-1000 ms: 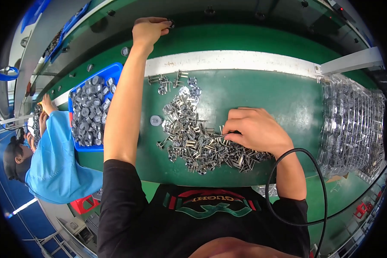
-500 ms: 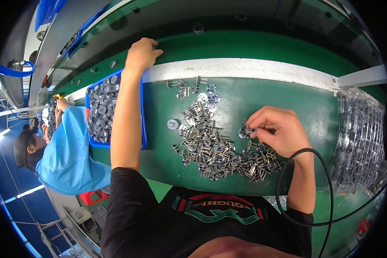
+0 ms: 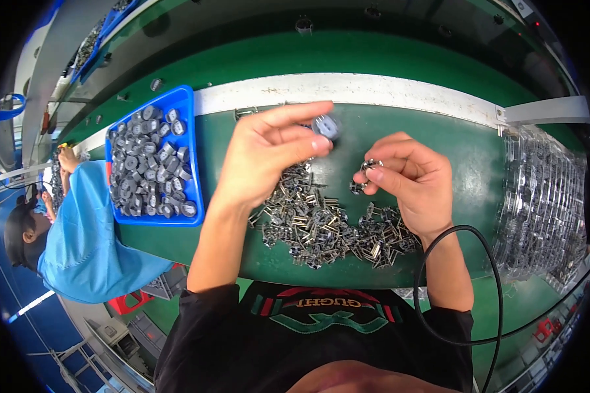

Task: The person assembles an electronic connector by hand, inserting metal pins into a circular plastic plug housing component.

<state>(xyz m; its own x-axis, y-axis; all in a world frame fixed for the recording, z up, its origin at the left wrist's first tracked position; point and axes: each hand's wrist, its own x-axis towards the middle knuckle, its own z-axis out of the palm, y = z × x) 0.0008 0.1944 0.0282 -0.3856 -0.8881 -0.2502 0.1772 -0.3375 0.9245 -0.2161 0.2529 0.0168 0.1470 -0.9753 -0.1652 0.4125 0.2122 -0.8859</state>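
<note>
My left hand (image 3: pixel 259 147) is raised over the far part of the pile, pinching a round grey plastic part (image 3: pixel 326 127) between thumb and fingers. To its right, my right hand (image 3: pixel 410 177) grips a small metal part with prongs (image 3: pixel 358 187) at its fingertips. The two held parts are apart, with a short gap between them. Below both hands, a loose heap of pronged metal parts (image 3: pixel 308 229) lies on the green bench top (image 3: pixel 469 177). My left hand and wrist cover some of the heap's left and far side.
A blue tray (image 3: pixel 197 157) of grey round parts stands at left. Beyond the white rail (image 3: pixel 347 85) runs a green belt (image 3: pixel 255 62) with scattered parts. Stacked clear plastic trays (image 3: pixel 537 209) are at right. A black cable (image 3: pixel 501 288) loops by my right forearm. A person in blue (image 3: pixel 92 242) sits left.
My left hand has come back from the belt toward my right hand and now holds a grey round part. My right hand has shifted slightly left, still gripping its metal part.
</note>
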